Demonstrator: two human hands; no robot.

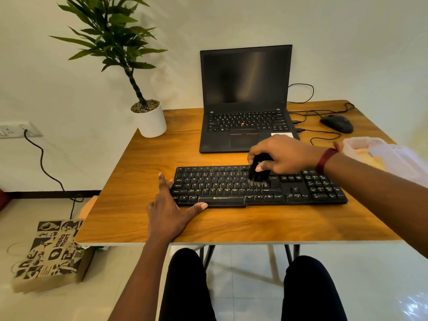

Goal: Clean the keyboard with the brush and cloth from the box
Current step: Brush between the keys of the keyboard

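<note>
A black keyboard (301, 191) lies across the middle of the wooden table (139, 163). My right hand (284, 154) grips a black brush (259, 174) from above, its bristles down on the keys right of centre. My left hand (170, 205) lies flat on the table at the keyboard's left end, fingers straight, thumb along the front edge, bracing it. A translucent plastic box (361, 147) with something pale yellow inside stands at the table's right edge, behind my right forearm. Whether that is the cloth I cannot tell.
An open black laptop (245, 89) stands behind the keyboard. A black mouse (337, 123) and cables lie at the back right. A potted plant (149, 119) occupies the back left corner. A printed paper bag (49, 253) rests on the floor at left.
</note>
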